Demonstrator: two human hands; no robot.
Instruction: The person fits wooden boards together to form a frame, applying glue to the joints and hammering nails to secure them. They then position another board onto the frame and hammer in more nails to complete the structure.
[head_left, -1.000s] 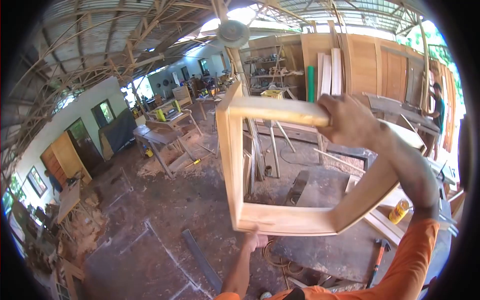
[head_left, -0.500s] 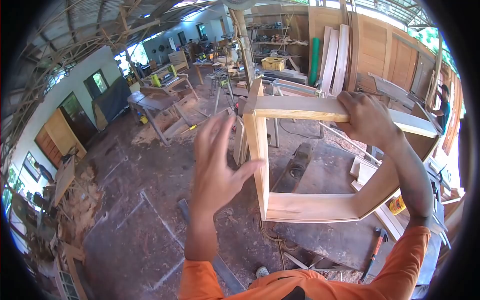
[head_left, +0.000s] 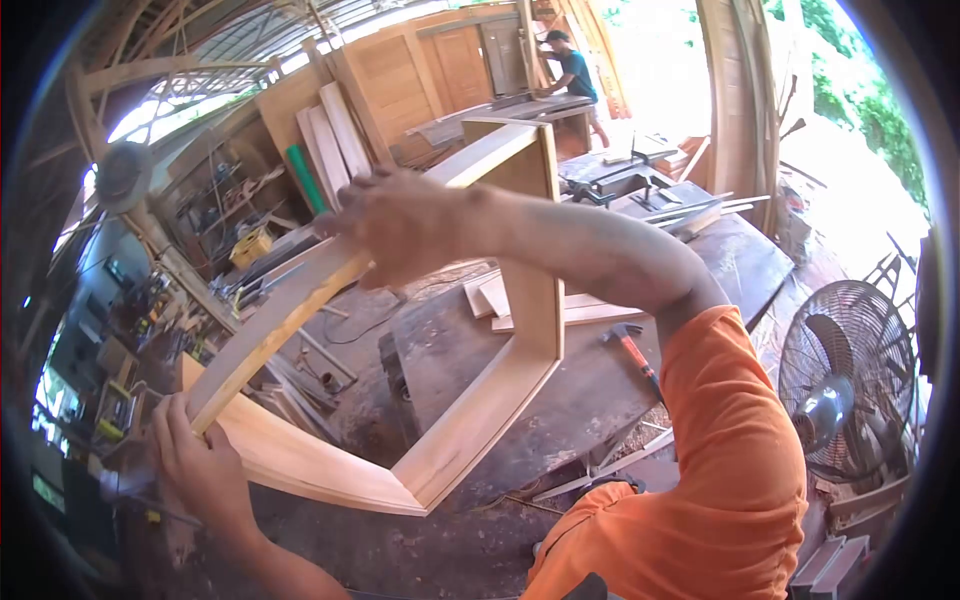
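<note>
A box-like frame of pale wooden boards (head_left: 480,424) hangs tilted in front of me, with its open middle facing me. My left hand (head_left: 198,468) is closed around its lower left corner, fingers over the board's end. Over the upper board lies my right hand (head_left: 405,228), blurred by motion, with its fingers across the top and the thumb side below. Behind the frame, a hammer (head_left: 634,352) with an orange-red handle rests on the dark worktable (head_left: 735,255).
A large black fan (head_left: 845,380) stands to my right. Loose boards (head_left: 585,312) lie on the worktable behind the frame. Clamps (head_left: 630,182) and metal rods sit farther back. Another person (head_left: 572,75) bends over a far bench. A green roll (head_left: 306,180) leans beside upright planks (head_left: 335,135).
My view has swung to the right, and the wooden frame now leans over. My left hand, open and apart from the frame before, has closed on its corner. The right hand stays on the upper board.
</note>
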